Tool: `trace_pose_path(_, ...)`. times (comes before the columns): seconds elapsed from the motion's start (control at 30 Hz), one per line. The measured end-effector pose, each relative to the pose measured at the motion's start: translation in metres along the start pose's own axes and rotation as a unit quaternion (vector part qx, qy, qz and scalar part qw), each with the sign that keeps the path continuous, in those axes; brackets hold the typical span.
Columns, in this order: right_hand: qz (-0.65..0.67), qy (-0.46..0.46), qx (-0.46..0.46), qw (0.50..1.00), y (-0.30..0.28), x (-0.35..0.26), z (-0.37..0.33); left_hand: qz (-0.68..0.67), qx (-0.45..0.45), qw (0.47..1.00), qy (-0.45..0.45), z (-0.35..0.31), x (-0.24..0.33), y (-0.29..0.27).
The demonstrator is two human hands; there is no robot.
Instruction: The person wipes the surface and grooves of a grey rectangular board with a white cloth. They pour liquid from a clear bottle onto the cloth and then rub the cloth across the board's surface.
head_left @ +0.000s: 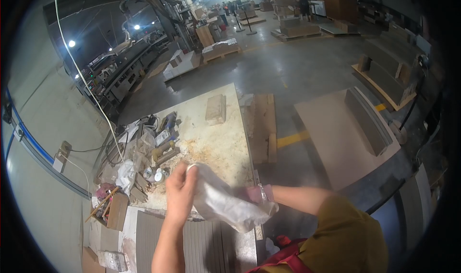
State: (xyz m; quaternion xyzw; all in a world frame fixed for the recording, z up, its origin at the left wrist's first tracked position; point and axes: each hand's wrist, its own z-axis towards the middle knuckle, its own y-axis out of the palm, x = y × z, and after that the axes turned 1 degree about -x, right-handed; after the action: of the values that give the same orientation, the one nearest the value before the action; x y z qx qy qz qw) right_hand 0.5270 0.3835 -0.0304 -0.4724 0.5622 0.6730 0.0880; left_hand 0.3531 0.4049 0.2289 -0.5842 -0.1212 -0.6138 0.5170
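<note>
My left hand pinches the upper edge of a crumpled white cloth, thumb up, above the near part of the worktable. The cloth hangs slantwise from there toward my right forearm, its lower end drooping past the table's right edge. A purplish glove or cuff covers my right hand, with a bracelet at the wrist. That hand reaches in behind or into the cloth, so its fingers are hidden. Close to my left hand stands a small white bottle.
A worn block lies on the far part of the table. Tools, bags and cables clutter its left side, beside a small box. Stacked grey-brown panels are nearest me. A pallet and a large board lie to the right.
</note>
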Motion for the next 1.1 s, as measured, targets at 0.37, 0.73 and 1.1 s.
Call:
trace_pose_path(0.37, -0.156, -0.210, 0.018, 0.965, 0.061, -0.087, -0.027, -0.033, 0.030, 0.996, -0.076, -0.022, -0.051, -0.030)
trace_pose_path(0.73, -0.416, 0.057, 0.184, 0.889, 0.092, -0.061, -0.005, -0.137, 0.093, 0.986, -0.031, -0.049, -0.047, -0.045)
trace_pose_path(1.1, 0.089, -0.202, 0.095, 0.971, 0.139, -0.057, 0.023, -0.502, 0.186, 0.771, -0.343, -0.098, -0.224, 0.054)
